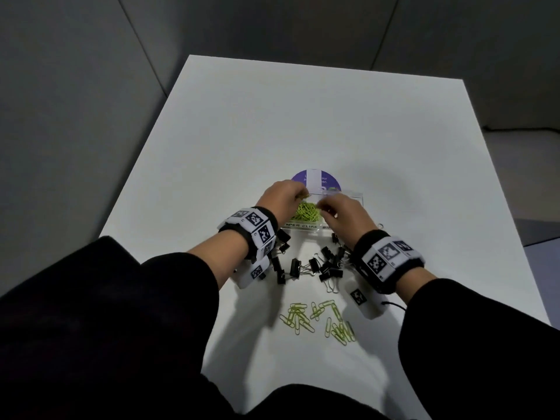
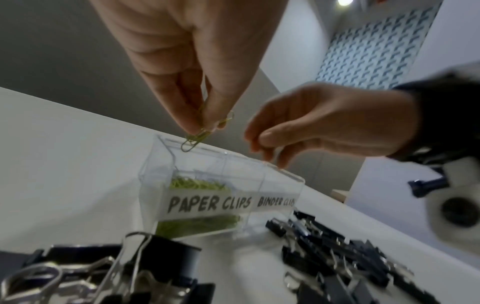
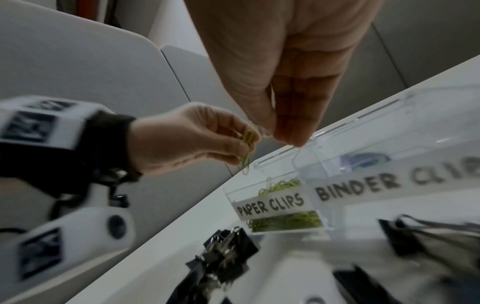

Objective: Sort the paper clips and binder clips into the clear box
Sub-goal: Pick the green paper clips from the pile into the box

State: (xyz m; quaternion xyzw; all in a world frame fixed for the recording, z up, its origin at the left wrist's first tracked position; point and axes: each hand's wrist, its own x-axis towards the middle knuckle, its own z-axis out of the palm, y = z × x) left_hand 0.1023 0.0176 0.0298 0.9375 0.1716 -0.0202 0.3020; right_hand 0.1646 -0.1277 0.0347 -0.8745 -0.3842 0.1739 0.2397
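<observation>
The clear box (image 1: 353, 194) stands mid-table, labelled PAPER CLIPS on the left and BINDER CLIPS on the right. A heap of green paper clips (image 1: 304, 212) lies in its left compartment (image 2: 207, 203). My left hand (image 2: 205, 127) pinches a few green paper clips (image 2: 193, 140) just above that compartment's rim. My right hand (image 3: 288, 137) hovers at the divider with thumb and fingertips together, and nothing shows between them. Several black binder clips (image 1: 325, 263) lie on the table in front of the box, and loose green paper clips (image 1: 303, 318) lie nearer me.
The box's clear lid (image 3: 376, 115) stands open behind it. A purple round disc (image 1: 328, 178) lies just beyond the box. The white table (image 1: 394, 131) ends at edges on the left, right and far side.
</observation>
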